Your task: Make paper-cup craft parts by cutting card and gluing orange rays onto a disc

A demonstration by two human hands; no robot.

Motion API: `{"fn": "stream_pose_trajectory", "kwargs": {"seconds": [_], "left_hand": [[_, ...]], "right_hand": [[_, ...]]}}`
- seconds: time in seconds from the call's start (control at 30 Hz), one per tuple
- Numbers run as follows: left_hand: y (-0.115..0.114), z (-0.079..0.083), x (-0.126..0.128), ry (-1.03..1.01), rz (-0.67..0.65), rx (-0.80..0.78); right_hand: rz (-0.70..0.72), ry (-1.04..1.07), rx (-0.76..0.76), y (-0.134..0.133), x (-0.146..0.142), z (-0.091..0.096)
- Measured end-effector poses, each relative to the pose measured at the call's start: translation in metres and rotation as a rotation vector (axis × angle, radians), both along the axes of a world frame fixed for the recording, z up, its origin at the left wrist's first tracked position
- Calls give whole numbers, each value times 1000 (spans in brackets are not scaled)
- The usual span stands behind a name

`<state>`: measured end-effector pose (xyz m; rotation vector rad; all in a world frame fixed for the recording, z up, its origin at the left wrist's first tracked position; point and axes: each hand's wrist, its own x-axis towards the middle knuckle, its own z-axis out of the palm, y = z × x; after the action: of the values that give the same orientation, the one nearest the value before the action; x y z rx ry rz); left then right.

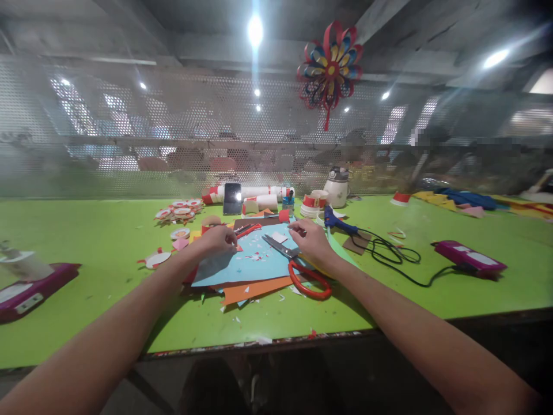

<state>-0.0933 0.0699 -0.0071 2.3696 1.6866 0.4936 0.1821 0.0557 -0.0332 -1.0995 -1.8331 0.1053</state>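
My left hand (221, 239) is over the left part of a light blue paper sheet (224, 271), its fingers curled together. A small red-orange paper scrap (239, 248) shows right at its fingertips; whether they grip it is unclear. My right hand (310, 237) is above the sheet's right side, thumb and fingers pinched. Anything between them is too small to make out. Large scissors (310, 281) with red-orange handles lie partly beneath that hand, blades pointing up-left. A white paper piece (280, 237) and tiny cut bits rest by the blades.
Orange paper (254, 290) sticks out under the blue sheet. A blue glue gun (339, 222) with a looping black cord lies to the right, near a purple power strip (470, 258). Paper cups (311, 204), a phone (232, 199) and a white jug (337, 189) stand behind.
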Motion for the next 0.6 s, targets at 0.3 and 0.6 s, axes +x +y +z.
{"fn": "stream_pose_trajectory", "kwargs": {"seconds": [0.3, 0.6], "left_hand": [[-9, 29, -12, -109, 184, 130], [4, 26, -45, -204, 206, 58]], "right_hand": [[1, -53, -7, 0, -2, -1], [9, -20, -60, -3, -4, -3]]}}
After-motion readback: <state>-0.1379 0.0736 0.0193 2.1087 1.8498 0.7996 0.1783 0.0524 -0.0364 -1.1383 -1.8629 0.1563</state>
